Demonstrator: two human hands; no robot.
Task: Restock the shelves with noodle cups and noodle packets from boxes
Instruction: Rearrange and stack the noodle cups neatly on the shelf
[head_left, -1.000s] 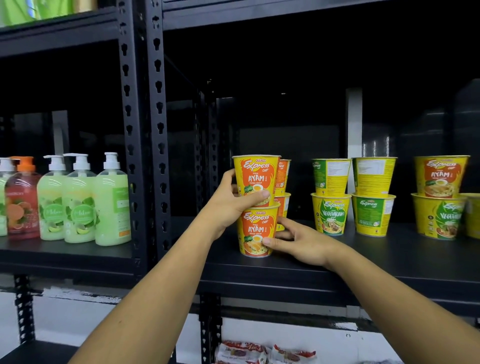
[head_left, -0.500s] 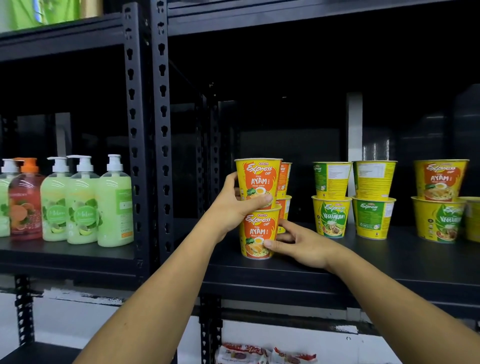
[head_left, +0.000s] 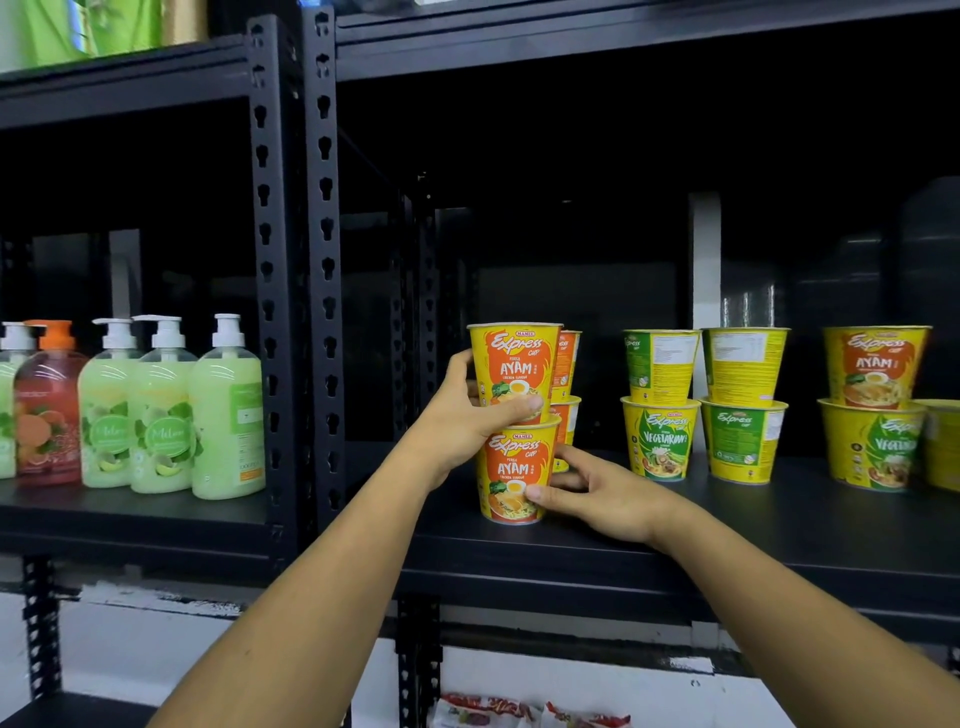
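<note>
Barely any change vs 1 s ago: top cup (head_left: 514, 364) sits on btm cup (head_left: 511, 467) at shelf (head_left: 675, 551) front. L hand (head_left: 457, 421) still grips top cup, R hand (head_left: 602, 499) grips btm cup. Stack looks placed; prob. just squaring up.

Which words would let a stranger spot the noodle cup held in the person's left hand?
On the black shelf right of the soap bottles, look just past the upright post for a two-cup stack at the front. The top cup, gripped by the left hand, is it: orange-labelled Ayam, unlike the green Vegetarian cups further right, and sitting on its twin.
</note>
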